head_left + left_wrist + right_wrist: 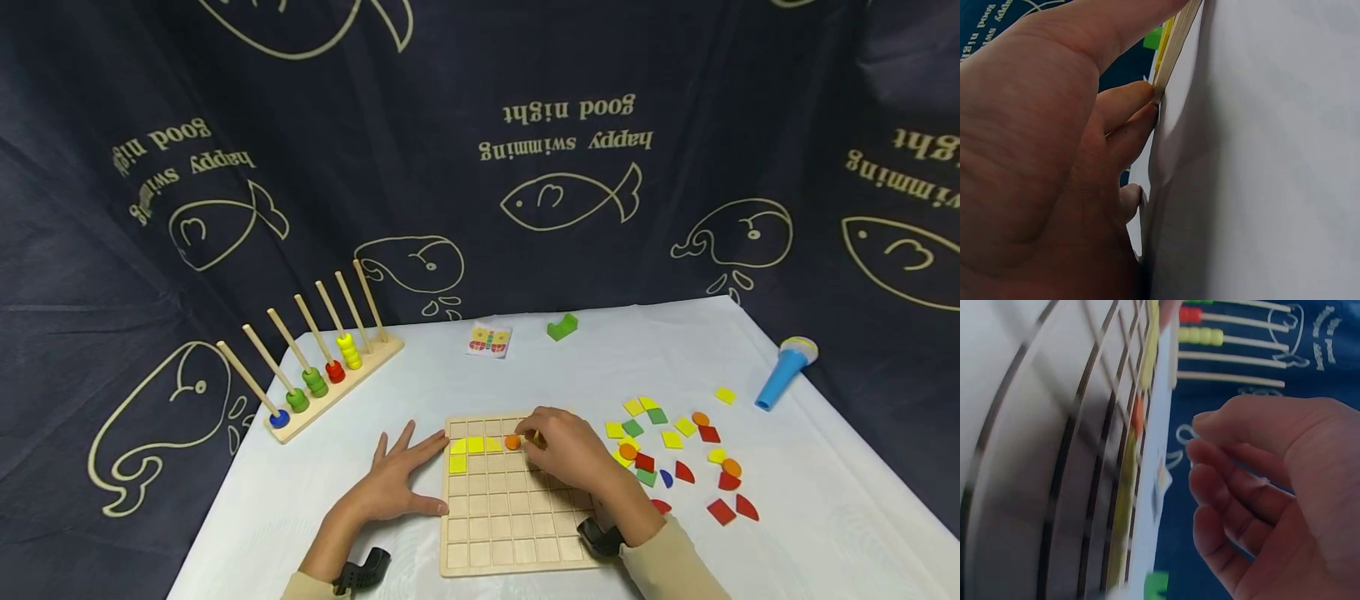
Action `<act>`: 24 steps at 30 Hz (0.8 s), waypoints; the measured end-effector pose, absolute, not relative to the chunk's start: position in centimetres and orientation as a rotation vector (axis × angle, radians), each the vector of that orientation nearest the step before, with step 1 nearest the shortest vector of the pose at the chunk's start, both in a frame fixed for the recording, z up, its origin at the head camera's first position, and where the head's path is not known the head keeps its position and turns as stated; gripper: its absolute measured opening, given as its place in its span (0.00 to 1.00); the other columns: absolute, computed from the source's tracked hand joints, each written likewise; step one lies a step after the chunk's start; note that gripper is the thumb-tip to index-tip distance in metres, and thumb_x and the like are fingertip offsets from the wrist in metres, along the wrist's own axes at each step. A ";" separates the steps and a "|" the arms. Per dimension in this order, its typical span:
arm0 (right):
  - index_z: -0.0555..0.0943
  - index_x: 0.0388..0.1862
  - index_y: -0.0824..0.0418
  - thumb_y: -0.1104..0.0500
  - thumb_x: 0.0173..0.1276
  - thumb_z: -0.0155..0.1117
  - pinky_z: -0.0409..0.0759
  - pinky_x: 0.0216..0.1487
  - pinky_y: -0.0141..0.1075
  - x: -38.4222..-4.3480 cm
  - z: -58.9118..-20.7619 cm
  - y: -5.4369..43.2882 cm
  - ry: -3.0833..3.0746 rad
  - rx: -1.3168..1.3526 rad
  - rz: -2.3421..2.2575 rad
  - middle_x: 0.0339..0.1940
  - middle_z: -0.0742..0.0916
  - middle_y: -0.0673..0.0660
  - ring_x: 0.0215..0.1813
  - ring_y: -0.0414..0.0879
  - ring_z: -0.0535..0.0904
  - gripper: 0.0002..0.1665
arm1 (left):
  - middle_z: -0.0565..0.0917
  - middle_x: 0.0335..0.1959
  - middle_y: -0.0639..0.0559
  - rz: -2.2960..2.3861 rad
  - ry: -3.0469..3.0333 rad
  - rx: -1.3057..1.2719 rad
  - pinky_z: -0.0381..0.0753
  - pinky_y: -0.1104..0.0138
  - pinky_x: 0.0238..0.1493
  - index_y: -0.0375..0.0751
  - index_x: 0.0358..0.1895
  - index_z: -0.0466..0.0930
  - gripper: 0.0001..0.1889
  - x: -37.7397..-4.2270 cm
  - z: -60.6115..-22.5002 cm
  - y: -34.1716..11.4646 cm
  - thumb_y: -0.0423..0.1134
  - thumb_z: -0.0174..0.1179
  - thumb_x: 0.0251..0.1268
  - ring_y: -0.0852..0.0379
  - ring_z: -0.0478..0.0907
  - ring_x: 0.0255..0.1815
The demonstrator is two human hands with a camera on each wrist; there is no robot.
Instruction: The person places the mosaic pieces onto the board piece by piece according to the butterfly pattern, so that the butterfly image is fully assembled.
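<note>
A wooden grid board [498, 504] lies on the white table. Along its upper rows sit yellow pieces, among them a yellow square [476, 444], and an orange disc [512, 442]. My left hand [397, 479] lies spread beside the board; thumb and fingertips touch its left edge, also in the left wrist view. Over the upper right of the grid is my right hand [566, 448], fingers loosely bent. The right wrist view shows nothing between thumb and fingers, with a yellow strip of pieces [1124, 500] below on the board. That hand hides part of the grid.
Loose red, green, yellow, orange and blue pieces, including a red square [721, 512], lie right of the board. A blue toy microphone [783, 375] is farther right. Behind are a pattern card [490, 341] and a green block [562, 327]. A bead stand [339, 388] stands left.
</note>
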State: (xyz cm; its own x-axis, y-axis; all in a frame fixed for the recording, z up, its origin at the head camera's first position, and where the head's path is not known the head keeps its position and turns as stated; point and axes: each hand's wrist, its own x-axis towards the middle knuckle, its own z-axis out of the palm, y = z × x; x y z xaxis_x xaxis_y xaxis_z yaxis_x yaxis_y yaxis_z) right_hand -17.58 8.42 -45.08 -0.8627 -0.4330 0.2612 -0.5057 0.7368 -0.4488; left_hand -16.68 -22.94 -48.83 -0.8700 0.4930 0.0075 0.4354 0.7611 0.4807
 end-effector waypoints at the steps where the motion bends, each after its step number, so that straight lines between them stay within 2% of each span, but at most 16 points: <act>1: 0.86 0.42 0.52 0.60 0.58 0.66 0.75 0.34 0.32 -17.5 -45.1 9.0 -2.802 0.740 0.790 0.31 0.80 0.40 0.32 0.36 0.73 0.12 | 0.61 0.73 0.61 0.730 2.834 0.752 0.26 0.36 0.66 0.56 0.73 0.63 0.54 -16.7 -48.8 -22.9 0.72 0.68 0.37 0.40 0.36 0.76; 12: 0.84 0.45 0.52 0.61 0.58 0.69 0.75 0.34 0.33 -16.9 -46.0 14.9 -2.847 0.537 0.863 0.33 0.79 0.40 0.33 0.37 0.72 0.15 | 0.61 0.73 0.61 0.711 2.837 0.748 0.26 0.35 0.65 0.56 0.73 0.63 0.54 -16.6 -49.0 -23.2 0.73 0.67 0.37 0.40 0.37 0.76; 24: 0.85 0.44 0.55 0.60 0.56 0.71 0.73 0.31 0.32 -15.9 -47.0 20.3 -2.926 0.398 0.846 0.37 0.79 0.47 0.32 0.42 0.70 0.14 | 0.61 0.73 0.61 0.714 2.844 0.754 0.26 0.36 0.65 0.56 0.73 0.63 0.54 -16.7 -48.9 -23.0 0.73 0.67 0.36 0.40 0.37 0.76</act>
